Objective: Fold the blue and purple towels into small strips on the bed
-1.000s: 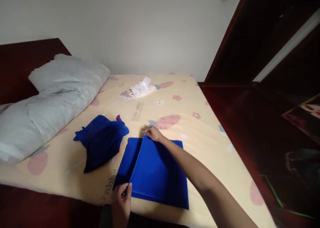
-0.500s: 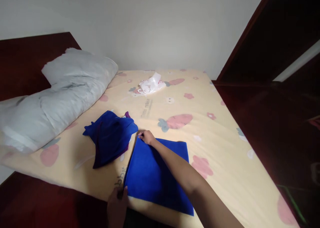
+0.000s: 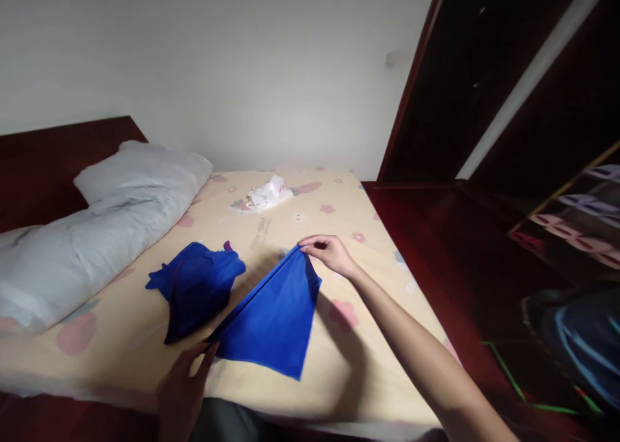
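A flat blue cloth point(image 3: 271, 316) hangs between my two hands, raised at a slant over the bed. My right hand point(image 3: 329, 253) pinches its far upper corner between thumb and fingers. The near corner, at the lower left, is pinched by my left hand point(image 3: 186, 371). The cloth's top edge runs taut from one hand to the other and its lower part hangs down. A second blue cloth point(image 3: 201, 284) with purple parts lies crumpled on the bed, left of the held one.
The bed point(image 3: 382, 371) has a cream sheet printed with carrots and flowers. A grey quilt point(image 3: 135, 216) lies by the dark headboard point(image 3: 62, 164). Toward the wall sits a white plastic bag point(image 3: 268, 193). Right of the bed are a dark wardrobe point(image 3: 436, 106) and a rack of slippers point(image 3: 581, 235).
Both hands have lifted the blue cloth off the bed, where it lay flat. My right hand has moved up and to the right. The view has turned to the right.
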Demonstrator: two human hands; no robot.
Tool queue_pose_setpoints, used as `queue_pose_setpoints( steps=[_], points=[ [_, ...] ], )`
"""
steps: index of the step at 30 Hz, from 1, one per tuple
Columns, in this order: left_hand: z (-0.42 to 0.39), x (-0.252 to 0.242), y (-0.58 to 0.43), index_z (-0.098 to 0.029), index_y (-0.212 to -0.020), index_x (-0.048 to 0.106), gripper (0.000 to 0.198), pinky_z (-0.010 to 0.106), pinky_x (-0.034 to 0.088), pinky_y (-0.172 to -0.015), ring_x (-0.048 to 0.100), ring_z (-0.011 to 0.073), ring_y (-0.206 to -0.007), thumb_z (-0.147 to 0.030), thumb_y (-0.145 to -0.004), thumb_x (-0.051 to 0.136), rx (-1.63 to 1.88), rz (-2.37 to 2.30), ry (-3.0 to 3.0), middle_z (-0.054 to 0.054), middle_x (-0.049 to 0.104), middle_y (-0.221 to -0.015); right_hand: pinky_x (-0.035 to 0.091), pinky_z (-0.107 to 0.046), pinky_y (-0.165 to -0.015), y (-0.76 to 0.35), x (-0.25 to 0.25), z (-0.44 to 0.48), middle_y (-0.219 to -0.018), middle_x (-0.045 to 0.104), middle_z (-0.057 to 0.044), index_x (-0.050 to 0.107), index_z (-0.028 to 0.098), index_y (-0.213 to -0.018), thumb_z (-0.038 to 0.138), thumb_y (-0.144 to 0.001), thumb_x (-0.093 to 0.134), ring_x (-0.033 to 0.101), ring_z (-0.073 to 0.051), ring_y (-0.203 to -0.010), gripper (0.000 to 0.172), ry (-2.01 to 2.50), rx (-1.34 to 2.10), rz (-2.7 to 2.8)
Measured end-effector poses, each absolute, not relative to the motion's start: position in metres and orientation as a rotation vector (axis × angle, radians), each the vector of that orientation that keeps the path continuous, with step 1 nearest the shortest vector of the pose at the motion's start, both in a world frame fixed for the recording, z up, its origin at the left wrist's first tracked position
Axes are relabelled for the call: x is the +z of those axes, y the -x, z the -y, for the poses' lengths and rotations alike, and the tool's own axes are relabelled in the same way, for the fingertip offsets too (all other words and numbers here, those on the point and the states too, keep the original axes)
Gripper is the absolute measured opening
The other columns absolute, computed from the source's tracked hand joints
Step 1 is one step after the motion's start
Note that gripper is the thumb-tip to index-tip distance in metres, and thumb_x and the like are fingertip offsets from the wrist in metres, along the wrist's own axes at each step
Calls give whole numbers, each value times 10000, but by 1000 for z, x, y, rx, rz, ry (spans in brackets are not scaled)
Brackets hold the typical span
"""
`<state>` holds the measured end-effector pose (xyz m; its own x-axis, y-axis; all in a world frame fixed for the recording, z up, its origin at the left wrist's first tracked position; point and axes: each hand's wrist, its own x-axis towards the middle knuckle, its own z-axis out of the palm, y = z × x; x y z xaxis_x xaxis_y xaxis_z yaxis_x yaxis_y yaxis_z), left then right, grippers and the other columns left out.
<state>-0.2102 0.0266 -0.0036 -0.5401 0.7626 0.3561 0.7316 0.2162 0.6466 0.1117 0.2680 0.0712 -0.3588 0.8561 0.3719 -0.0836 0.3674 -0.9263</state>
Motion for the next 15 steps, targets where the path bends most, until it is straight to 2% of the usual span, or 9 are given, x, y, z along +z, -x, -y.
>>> queue_pose_setpoints(
  steps=[4,6,11,15],
  points=[
    [-29,65,190,-297,-798,708,472,355,607,-654,710,229,-716,-742,-645,675,1478,-2252,-1672,2,770,-870,576,-362,-871,-201,135,-204,-1004,756,-72,780,207,-899,414,-750,807,701,-215,-951,257,697,1077,1566],
    [-33,92,177,-293,-799,699,450,343,620,-644,703,211,-681,-700,-611,742,1650,-2126,-1629,-12,765,-826,587,-369,-859,-232,151,-175,-980,756,-71,780,212,-871,400,-748,817,703,-221,-946,228,741,1010,1543],
    [-57,126,141,-247,-840,697,336,306,632,-692,705,176,-709,-504,-656,809,1860,-1800,-1606,-33,759,-795,604,-333,-776,-282,161,-126,-913,757,-71,770,212,-827,388,-713,850,710,-213,-853,224,873,939,1439],
    [-91,126,116,-212,-859,704,362,316,625,-729,699,174,-778,-542,-716,749,1779,-1755,-1841,-14,748,-842,589,-293,-722,-308,146,-113,-888,754,-60,768,214,-850,376,-706,859,700,-189,-795,235,998,928,1336]
  ],
)
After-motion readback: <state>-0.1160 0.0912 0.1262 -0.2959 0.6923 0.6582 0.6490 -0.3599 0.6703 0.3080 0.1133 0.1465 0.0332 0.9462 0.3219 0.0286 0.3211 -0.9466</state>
